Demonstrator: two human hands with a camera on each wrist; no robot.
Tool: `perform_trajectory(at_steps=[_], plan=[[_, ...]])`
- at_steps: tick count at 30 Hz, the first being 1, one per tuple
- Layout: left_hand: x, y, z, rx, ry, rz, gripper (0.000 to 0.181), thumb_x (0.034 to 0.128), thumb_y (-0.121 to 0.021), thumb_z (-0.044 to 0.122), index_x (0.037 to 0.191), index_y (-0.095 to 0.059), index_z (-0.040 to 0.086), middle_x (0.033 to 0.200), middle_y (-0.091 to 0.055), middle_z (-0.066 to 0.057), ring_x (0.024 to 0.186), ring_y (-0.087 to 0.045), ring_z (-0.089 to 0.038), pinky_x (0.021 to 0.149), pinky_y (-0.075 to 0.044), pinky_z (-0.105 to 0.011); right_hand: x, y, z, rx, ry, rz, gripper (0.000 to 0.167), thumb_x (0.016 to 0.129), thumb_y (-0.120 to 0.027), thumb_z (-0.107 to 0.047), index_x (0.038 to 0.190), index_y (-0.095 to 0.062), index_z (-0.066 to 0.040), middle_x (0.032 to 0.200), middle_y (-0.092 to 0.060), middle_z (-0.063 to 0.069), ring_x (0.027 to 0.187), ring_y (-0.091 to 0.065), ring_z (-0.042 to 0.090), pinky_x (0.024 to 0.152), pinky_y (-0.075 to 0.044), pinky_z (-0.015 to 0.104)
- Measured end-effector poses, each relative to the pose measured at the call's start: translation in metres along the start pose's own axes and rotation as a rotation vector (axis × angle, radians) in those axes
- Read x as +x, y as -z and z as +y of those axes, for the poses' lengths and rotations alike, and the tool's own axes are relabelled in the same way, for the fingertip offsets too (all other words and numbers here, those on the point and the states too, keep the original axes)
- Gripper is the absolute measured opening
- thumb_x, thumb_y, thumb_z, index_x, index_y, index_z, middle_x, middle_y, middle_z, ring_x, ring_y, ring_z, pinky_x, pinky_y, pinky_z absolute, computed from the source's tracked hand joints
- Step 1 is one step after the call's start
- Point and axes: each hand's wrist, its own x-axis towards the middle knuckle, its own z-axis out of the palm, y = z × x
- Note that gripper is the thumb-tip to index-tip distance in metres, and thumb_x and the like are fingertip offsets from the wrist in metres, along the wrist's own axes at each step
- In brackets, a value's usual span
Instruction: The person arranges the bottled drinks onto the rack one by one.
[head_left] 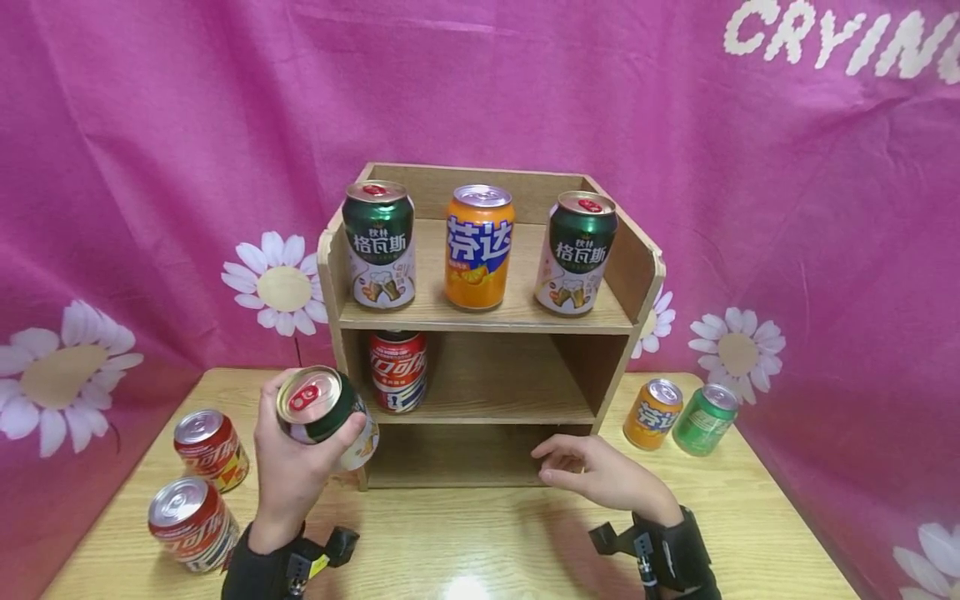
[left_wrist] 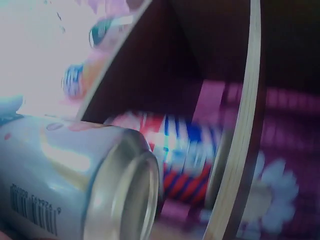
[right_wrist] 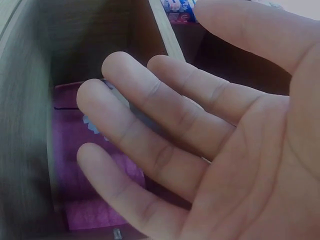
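My left hand (head_left: 288, 475) grips a green-and-white kvass can (head_left: 318, 404), tilted, in front of the left side of the wooden shelf (head_left: 487, 321). In the left wrist view the bottom of this can (left_wrist: 125, 185) shows close to a red, white and blue cola can (left_wrist: 185, 155). That cola can (head_left: 399, 371) stands at the left of the middle shelf level. Loosely bent and holding nothing, my right hand (head_left: 600, 473) is near the lower right of the shelf. The right wrist view shows its palm and spread fingers (right_wrist: 150, 130).
On the top level stand a kvass can (head_left: 378, 246), an orange soda can (head_left: 478, 248) and another kvass can (head_left: 576, 254). Two red cola cans (head_left: 212, 450) (head_left: 193, 525) stand at the table's left. An orange can (head_left: 652, 414) and a green can (head_left: 705, 420) stand at the right.
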Motion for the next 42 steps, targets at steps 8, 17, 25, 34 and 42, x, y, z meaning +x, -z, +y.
perform_trajectory(at_steps=[8, 17, 25, 34, 42], plan=[[-0.02, -0.036, 0.003, 0.016, 0.139, -0.091, 0.069, 0.0594, -0.086, -0.001, 0.12, -0.053, 0.0, 0.106, -0.063, -0.005, 0.095, -0.059, -0.012, 0.082, -0.046, -0.02, -0.005, 0.001, 0.0, -0.017, 0.005, -0.014, 0.025, 0.095, -0.058, -0.029, 0.115, -0.061, -0.014, 0.092, -0.065, -0.006, 0.086, -0.06, 0.009, 0.075, -0.05, 0.029], [-0.035, -0.072, 0.006, 0.06, 0.278, -0.218, 0.071, 0.062, -0.089, 0.017, 0.122, -0.052, 0.01, 0.102, -0.065, -0.004, 0.092, -0.06, -0.015, 0.079, -0.049, -0.034, -0.017, -0.003, 0.022, 0.018, -0.012, -0.052, 0.02, 0.095, -0.058, -0.026, 0.108, -0.064, -0.012, 0.093, -0.066, -0.006, 0.086, -0.061, 0.008, 0.074, -0.051, 0.027], [-0.021, -0.101, 0.011, 0.046, 0.324, -0.327, 0.077, 0.0651, -0.087, 0.029, 0.127, -0.046, 0.01, 0.106, -0.062, -0.006, 0.096, -0.059, -0.018, 0.081, -0.047, -0.04, -0.018, 0.0, 0.028, 0.025, -0.022, -0.041, 0.02, 0.095, -0.057, -0.027, 0.104, -0.065, -0.011, 0.093, -0.066, -0.006, 0.086, -0.063, 0.01, 0.075, -0.052, 0.027], [-0.005, -0.126, 0.003, 0.051, 0.254, -0.32, 0.071, 0.0672, -0.085, 0.035, 0.122, -0.048, 0.012, 0.104, -0.062, 0.0, 0.091, -0.06, -0.014, 0.075, -0.05, -0.035, -0.017, 0.004, 0.026, 0.02, -0.053, -0.027, 0.019, 0.095, -0.058, -0.027, 0.104, -0.066, -0.012, 0.096, -0.066, -0.004, 0.088, -0.062, 0.01, 0.076, -0.051, 0.027], [0.0, -0.143, -0.008, 0.13, 0.253, -0.25, 0.079, 0.0662, -0.084, 0.043, 0.129, -0.045, 0.013, 0.108, -0.061, -0.002, 0.093, -0.059, -0.016, 0.075, -0.05, -0.036, -0.018, 0.006, 0.025, -0.015, -0.057, 0.001, 0.022, 0.094, -0.06, -0.028, 0.104, -0.067, -0.01, 0.099, -0.067, 0.001, 0.091, -0.062, 0.013, 0.077, -0.051, 0.027]])
